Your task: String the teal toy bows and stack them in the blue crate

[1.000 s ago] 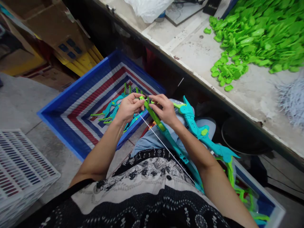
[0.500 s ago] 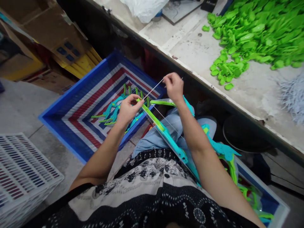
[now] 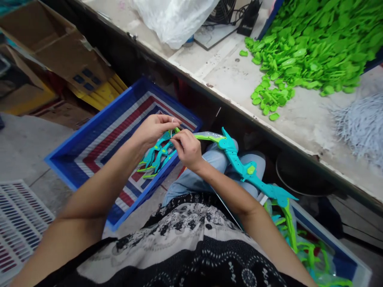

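Note:
A teal and green toy bow [image 3: 239, 163] lies across my lap, its green tip pointing left. My left hand [image 3: 154, 129] is closed on that green tip. My right hand [image 3: 188, 148] sits just beside it, fingers pinched at the tip on what seems to be the thin white string; the string itself barely shows here. Under both hands, several finished teal and green bows [image 3: 155, 157] lie in a blue tray [image 3: 89, 119] with a red, white and blue striped bottom.
A worktable [image 3: 233, 79] at the upper right carries a heap of green plastic parts [image 3: 302, 44], a white bag [image 3: 173, 18] and pale grey strands [image 3: 359, 123]. Another tray with bow parts [image 3: 311, 247] sits at my right. Cardboard boxes [image 3: 54, 44] and a white crate [image 3: 18, 223] stand at left.
My right hand, which had pulled the white string up and away, has come back down to the bow's green tip beside my left hand. The view has shifted slightly.

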